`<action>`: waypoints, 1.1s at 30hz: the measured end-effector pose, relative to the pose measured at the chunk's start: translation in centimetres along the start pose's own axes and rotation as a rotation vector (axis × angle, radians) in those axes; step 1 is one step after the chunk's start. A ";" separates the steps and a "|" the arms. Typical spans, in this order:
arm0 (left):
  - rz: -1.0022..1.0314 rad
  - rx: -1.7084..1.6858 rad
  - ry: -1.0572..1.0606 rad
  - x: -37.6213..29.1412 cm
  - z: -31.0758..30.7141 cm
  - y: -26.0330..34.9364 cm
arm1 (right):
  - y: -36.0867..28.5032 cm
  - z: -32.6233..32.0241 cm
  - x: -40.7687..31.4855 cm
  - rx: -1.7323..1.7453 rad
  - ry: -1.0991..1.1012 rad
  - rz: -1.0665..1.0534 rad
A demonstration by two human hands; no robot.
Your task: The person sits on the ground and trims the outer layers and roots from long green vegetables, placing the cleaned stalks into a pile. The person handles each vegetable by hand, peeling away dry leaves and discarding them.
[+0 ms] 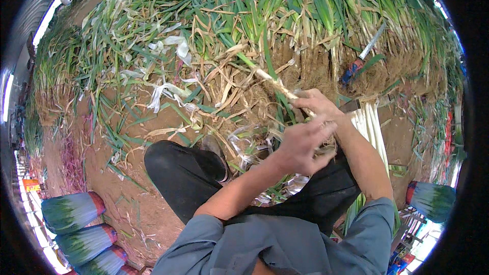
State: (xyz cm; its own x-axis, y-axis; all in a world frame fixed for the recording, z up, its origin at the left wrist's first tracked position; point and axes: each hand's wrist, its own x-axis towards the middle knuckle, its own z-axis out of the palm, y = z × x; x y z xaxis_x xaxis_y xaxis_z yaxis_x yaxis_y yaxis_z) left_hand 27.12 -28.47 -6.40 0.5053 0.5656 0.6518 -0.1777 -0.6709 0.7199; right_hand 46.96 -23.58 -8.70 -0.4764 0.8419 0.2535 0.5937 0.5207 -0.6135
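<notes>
A long green onion stalk (pixel 263 74) slants from the leaf heap down to my right hand (pixel 319 105), whose fingers are closed around its pale lower part. Just below, my left hand (pixel 303 147) is blurred by motion, close to the stalk's root end. Whether its fingers pinch anything is unclear. To the right of my right forearm lie several clean white onion stalks (pixel 368 122), partly hidden by that arm. A knife (pixel 363 55) with a taped red and blue handle leans on the rooted onions farther out.
Heaped unpeeled onions (pixel 244 11) stretch across the far side. Shed leaves and white skins (pixel 172 91) litter the brown ground (pixel 126 194). Wrapped onion bundles (pixel 72 212) stand at the lower left, and another wrapped bundle (pixel 431 200) at the lower right.
</notes>
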 end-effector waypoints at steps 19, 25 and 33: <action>-1.067 -0.971 0.543 5.6 -13.6 -18.2 | -13.9 6.5 -8.7 -0.121 0.224 0.449; -0.886 -0.879 0.470 9.7 -17.5 -15.0 | -12.4 8.4 -7.3 -0.161 0.242 0.486; -0.750 -0.722 0.349 10.7 -17.6 -10.0 | -8.7 5.5 4.0 1.374 0.418 0.884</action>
State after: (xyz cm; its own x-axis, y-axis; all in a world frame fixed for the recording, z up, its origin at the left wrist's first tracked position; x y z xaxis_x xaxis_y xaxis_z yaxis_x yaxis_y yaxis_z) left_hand 19.41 -7.29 -2.43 0.4448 0.8936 -0.0606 -0.4352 0.2748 0.8574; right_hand 36.37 -25.53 -6.50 -0.0046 0.8820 -0.4713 -0.5060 -0.4086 -0.7596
